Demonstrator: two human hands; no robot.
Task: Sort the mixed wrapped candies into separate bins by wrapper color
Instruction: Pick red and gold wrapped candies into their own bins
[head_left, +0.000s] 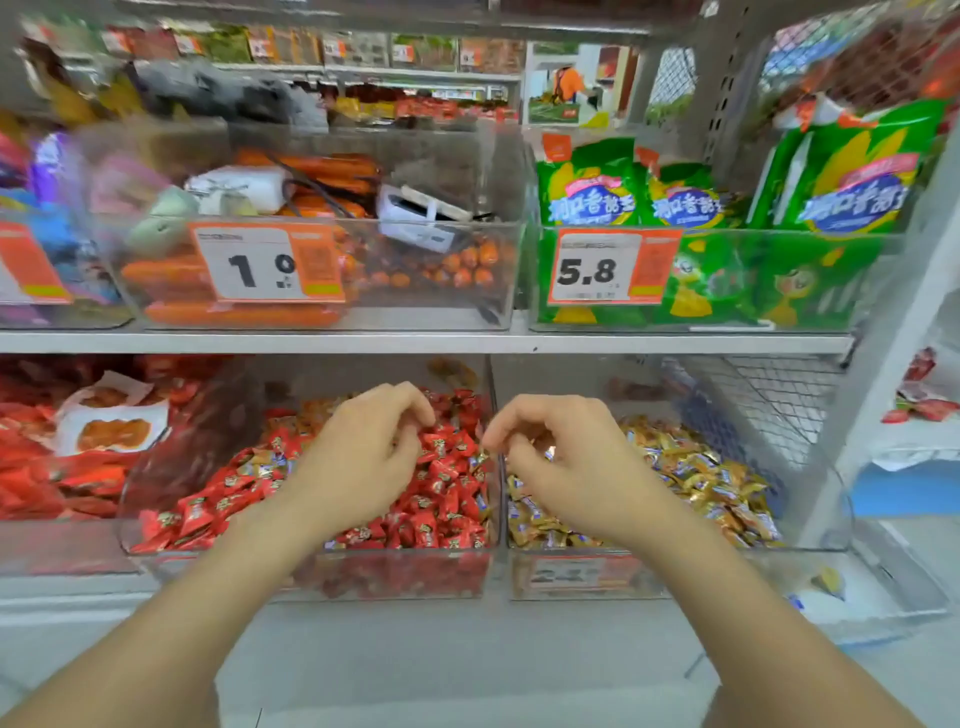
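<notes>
Sorting is looking nearly done. Over the red bin (150, 457), the left hand (363, 457) is curling its fingers, grip unclear, where a few gold strays (265, 470) are lying among countless red candies (447, 499). The right hand (566, 467) is apparently pinching one gold candy (548, 452) over the gold bin (826, 493). Two bins are showing.

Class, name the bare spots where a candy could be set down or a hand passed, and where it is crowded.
Free: the grey surface in front of the red candy bin; the rear of the gold candy bin, behind its heap; the clear tray at lower right, nearly bare. Crowded: the red candies, the gold candies, the upper bins.
</notes>
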